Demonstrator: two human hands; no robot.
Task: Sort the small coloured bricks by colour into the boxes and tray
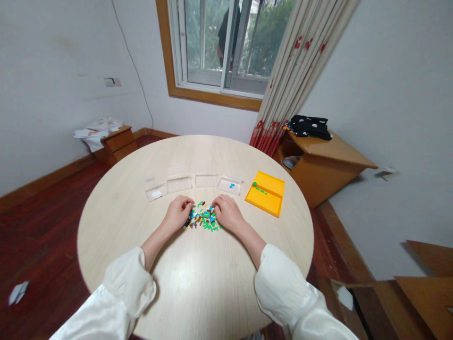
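A pile of small coloured bricks (203, 220) lies on the round pale wooden table (177, 283). My left hand (179, 211) rests at the pile's left edge with its fingers curled down onto the bricks. My right hand (226, 211) sits at the pile's right edge, its fingers likewise curled onto the bricks. What the fingertips pinch is too small to name. Beyond the pile stands a row of clear plastic boxes (179, 183). One clear box (230, 185) holds blue pieces. An open yellow box (266, 192) at the right holds green pieces.
A wooden cabinet (329, 163) with dark clothing on top stands past the table at the right, beside a curtain (290, 80). A low bedside cabinet (116, 141) with papers is at the far left. Red-brown floor surrounds the table.
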